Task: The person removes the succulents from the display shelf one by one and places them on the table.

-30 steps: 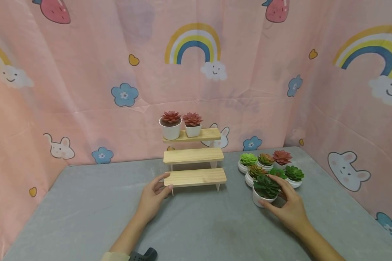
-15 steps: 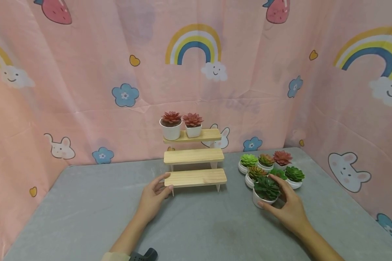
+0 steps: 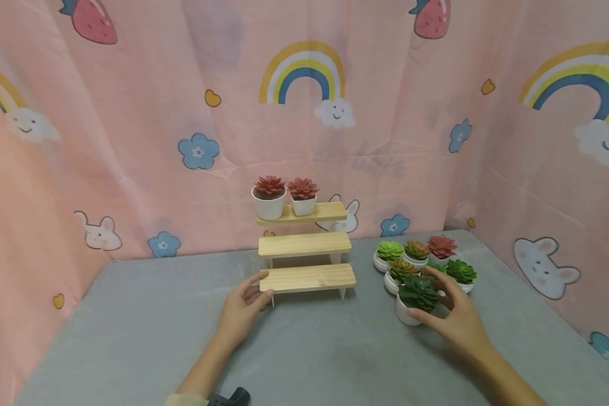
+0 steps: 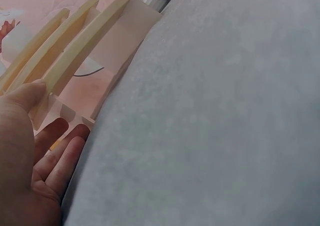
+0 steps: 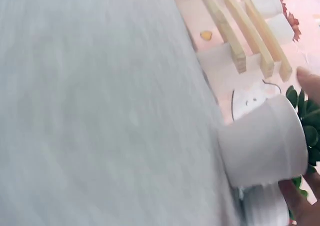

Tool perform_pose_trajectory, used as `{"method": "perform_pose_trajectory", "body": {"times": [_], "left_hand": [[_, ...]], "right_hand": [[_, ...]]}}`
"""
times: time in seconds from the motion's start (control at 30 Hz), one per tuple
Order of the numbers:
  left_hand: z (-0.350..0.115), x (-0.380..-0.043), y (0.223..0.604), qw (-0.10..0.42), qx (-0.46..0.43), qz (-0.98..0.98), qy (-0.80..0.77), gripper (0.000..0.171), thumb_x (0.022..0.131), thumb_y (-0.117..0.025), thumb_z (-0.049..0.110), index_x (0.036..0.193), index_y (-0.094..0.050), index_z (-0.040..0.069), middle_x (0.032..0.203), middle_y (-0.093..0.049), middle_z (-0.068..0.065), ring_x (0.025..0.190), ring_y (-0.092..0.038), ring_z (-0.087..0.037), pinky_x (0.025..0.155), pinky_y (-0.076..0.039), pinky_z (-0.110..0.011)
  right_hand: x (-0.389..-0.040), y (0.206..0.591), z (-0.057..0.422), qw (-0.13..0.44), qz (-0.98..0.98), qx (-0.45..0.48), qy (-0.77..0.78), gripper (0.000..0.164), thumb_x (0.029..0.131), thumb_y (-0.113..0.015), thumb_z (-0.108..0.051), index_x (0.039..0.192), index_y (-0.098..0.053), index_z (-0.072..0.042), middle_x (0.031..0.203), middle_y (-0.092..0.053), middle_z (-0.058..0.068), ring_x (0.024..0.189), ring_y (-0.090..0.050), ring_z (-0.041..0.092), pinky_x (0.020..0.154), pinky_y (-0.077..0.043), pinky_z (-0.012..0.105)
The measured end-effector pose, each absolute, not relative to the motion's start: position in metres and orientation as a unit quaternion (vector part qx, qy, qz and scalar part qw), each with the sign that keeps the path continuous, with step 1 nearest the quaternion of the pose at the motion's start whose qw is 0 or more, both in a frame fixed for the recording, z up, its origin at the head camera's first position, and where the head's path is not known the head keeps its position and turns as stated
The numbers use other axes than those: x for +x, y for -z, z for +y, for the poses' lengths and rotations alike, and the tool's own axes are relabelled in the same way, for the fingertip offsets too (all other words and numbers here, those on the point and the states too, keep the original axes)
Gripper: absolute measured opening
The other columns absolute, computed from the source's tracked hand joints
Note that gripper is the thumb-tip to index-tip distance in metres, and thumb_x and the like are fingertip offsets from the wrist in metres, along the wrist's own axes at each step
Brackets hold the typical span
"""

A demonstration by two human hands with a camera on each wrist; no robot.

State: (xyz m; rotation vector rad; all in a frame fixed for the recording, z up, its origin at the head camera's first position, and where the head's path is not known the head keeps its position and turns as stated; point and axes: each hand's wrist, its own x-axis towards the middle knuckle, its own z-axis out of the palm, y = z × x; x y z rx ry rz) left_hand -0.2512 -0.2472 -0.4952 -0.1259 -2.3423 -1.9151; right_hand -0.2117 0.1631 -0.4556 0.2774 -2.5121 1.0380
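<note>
A wooden three-tier shelf stand (image 3: 307, 277) stands mid-table. My left hand (image 3: 241, 313) grips the left end of its lowest tier, thumb in front; in the left wrist view the other fingers (image 4: 62, 168) hang below the tier. To the right, a dark green potted succulent (image 3: 419, 292) in a white pot (image 5: 265, 143) rests upright on the table. My right hand (image 3: 459, 324) spreads around it, fingers behind and thumb in front. The right wrist view shows a gap between thumb and pot. Two red potted succulents (image 3: 270, 197) stand on the top tier's left side.
Several small potted succulents, such as a bright green one (image 3: 389, 251) and a red one (image 3: 442, 247), cluster behind the dark green one. A pink patterned curtain (image 3: 223, 214) hangs behind the grey table (image 3: 147, 332) and along its sides.
The head view has shifted slightly, so everything sits a little further right. My right hand's fingers have lifted and spread a bit around the dark green succulent. The left hand has stayed on the stand.
</note>
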Motion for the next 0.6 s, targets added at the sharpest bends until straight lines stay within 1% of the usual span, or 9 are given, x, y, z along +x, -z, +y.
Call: {"method": "perform_pose_trajectory", "body": {"times": [0.03,0.07,0.1,0.2,0.3,0.4,0.5,0.53,0.6], "left_hand": [[-0.247,-0.252,0.495,0.057,-0.043,-0.772,0.632,0.048,0.093,-0.075,0.018,0.138,-0.061,0.016,0.121,-0.072,-0.022,0.093,-0.076,-0.024,0.074,-0.06,-0.026],[-0.247,-0.252,0.495,0.057,-0.043,-0.771,0.633,0.048,0.093,-0.075,0.019,0.138,-0.061,0.016,0.121,-0.072,-0.022,0.093,-0.076,-0.024,0.074,-0.06,-0.025],[-0.248,-0.252,0.495,0.058,-0.044,-0.77,0.634,0.048,0.093,-0.075,0.019,0.138,-0.061,0.015,0.122,-0.071,-0.022,0.093,-0.076,-0.023,0.074,-0.06,-0.025],[-0.246,-0.251,0.497,0.058,-0.042,-0.768,0.637,0.049,0.092,-0.075,0.02,0.138,-0.061,0.014,0.122,-0.071,-0.023,0.093,-0.076,-0.023,0.074,-0.06,-0.025],[-0.246,-0.25,0.496,0.062,-0.044,-0.766,0.639,0.049,0.093,-0.075,0.02,0.139,-0.06,0.013,0.123,-0.07,-0.024,0.094,-0.076,-0.024,0.074,-0.06,-0.026],[-0.246,-0.251,0.496,0.061,-0.042,-0.767,0.638,0.049,0.092,-0.075,0.019,0.139,-0.06,0.014,0.122,-0.071,-0.024,0.093,-0.075,-0.023,0.074,-0.06,-0.025],[-0.246,-0.251,0.496,0.057,-0.038,-0.766,0.639,0.049,0.092,-0.076,0.02,0.138,-0.061,0.016,0.121,-0.072,-0.022,0.091,-0.075,-0.02,0.073,-0.059,-0.024],[-0.246,-0.252,0.496,0.057,-0.037,-0.767,0.638,0.049,0.092,-0.076,0.02,0.138,-0.061,0.016,0.121,-0.072,-0.021,0.091,-0.075,-0.02,0.073,-0.059,-0.024],[-0.246,-0.252,0.496,0.057,-0.039,-0.768,0.637,0.049,0.092,-0.076,0.021,0.138,-0.061,0.016,0.121,-0.072,-0.022,0.092,-0.075,-0.02,0.074,-0.059,-0.024]], "right_hand": [[-0.212,0.453,0.164,0.208,-0.899,0.109,-0.37,0.088,0.077,-0.09,-0.018,0.152,-0.045,-0.019,0.143,-0.053,0.009,0.118,-0.038,-0.022,0.088,-0.047,0.011],[-0.213,0.45,0.166,0.215,-0.895,0.12,-0.371,0.088,0.076,-0.09,-0.016,0.152,-0.045,-0.019,0.143,-0.053,0.008,0.119,-0.039,-0.021,0.088,-0.044,0.006],[-0.214,0.447,0.166,0.221,-0.891,0.131,-0.373,0.088,0.076,-0.09,-0.013,0.151,-0.045,-0.018,0.143,-0.053,0.004,0.119,-0.04,-0.02,0.088,-0.04,0.0],[-0.215,0.435,0.17,0.24,-0.876,0.162,-0.386,0.09,0.072,-0.09,-0.003,0.15,-0.047,-0.016,0.143,-0.051,-0.01,0.123,-0.044,-0.016,0.092,-0.041,-0.001],[-0.217,0.419,0.167,0.252,-0.866,0.185,-0.39,0.09,0.069,-0.09,0.002,0.148,-0.05,-0.015,0.143,-0.047,-0.024,0.121,-0.048,-0.015,0.094,-0.042,0.001],[-0.22,0.401,0.162,0.257,-0.861,0.213,-0.385,0.09,0.068,-0.09,0.004,0.147,-0.051,-0.015,0.142,-0.05,-0.021,0.12,-0.05,-0.015,0.096,-0.041,0.001],[-0.224,0.381,0.153,0.254,-0.872,0.221,-0.357,0.087,0.071,-0.091,-0.004,0.147,-0.051,-0.02,0.142,-0.053,-0.012,0.119,-0.05,-0.015,0.097,-0.04,0.001],[-0.225,0.374,0.149,0.249,-0.877,0.22,-0.347,0.086,0.073,-0.09,-0.007,0.148,-0.05,-0.023,0.142,-0.055,-0.008,0.12,-0.053,-0.01,0.097,-0.041,0.002],[-0.228,0.36,0.141,0.236,-0.889,0.213,-0.33,0.084,0.077,-0.09,-0.015,0.148,-0.049,-0.029,0.144,-0.055,-0.002,0.121,-0.06,0.001,0.099,-0.051,0.016]]}}
